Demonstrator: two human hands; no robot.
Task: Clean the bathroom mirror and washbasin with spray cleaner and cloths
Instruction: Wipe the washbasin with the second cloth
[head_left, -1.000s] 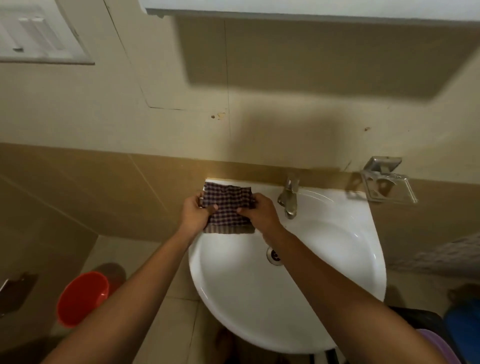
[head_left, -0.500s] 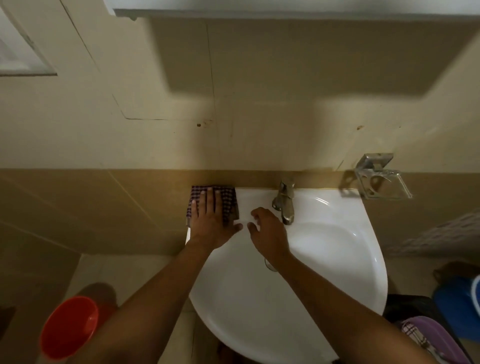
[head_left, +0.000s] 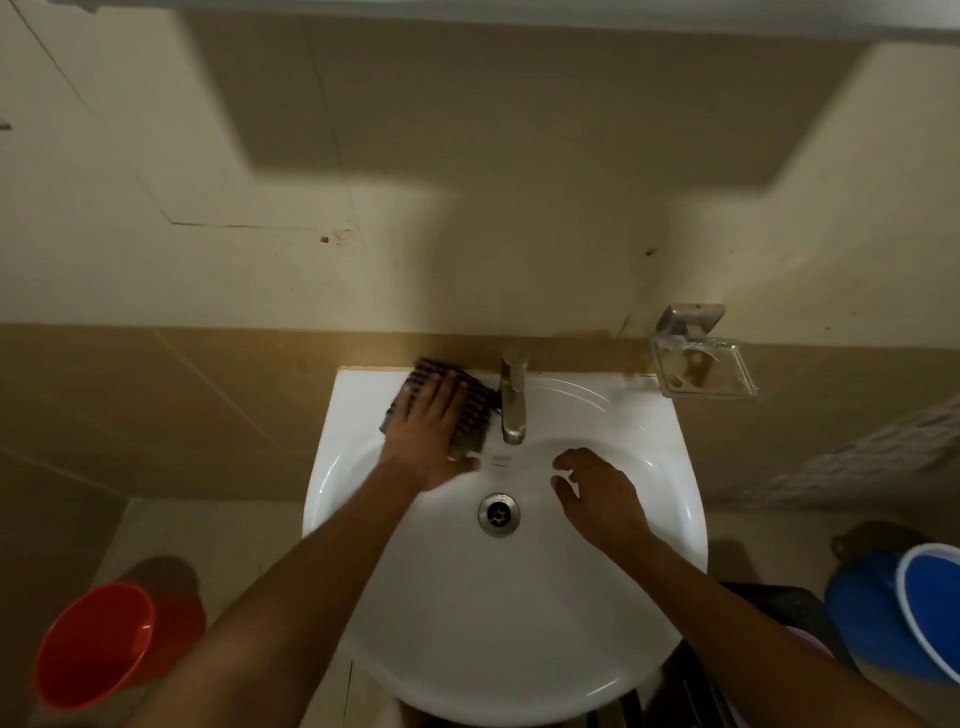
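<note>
A white washbasin (head_left: 519, 623) is fixed to the tiled wall, with a metal tap (head_left: 513, 397) at its back rim and a drain (head_left: 498, 514) in the bowl. A dark checked cloth (head_left: 472, 408) lies on the back left rim beside the tap. My left hand (head_left: 428, 434) presses flat on the cloth with straight fingers. My right hand (head_left: 600, 493) hovers over the right side of the bowl, fingers loosely curled, holding nothing. Only the lower edge of the mirror shows at the top of the view. No spray cleaner is in view.
A metal soap holder (head_left: 698, 358) juts from the wall to the right of the basin. A red bucket (head_left: 93, 647) stands on the floor at lower left. A blue bucket (head_left: 904, 608) stands at lower right, next to a dark stool (head_left: 779, 608).
Both hands held the cloth at the basin's back left corner. My right hand let go and moved right over the bowl. My left hand slid the cloth right along the rim toward the tap.
</note>
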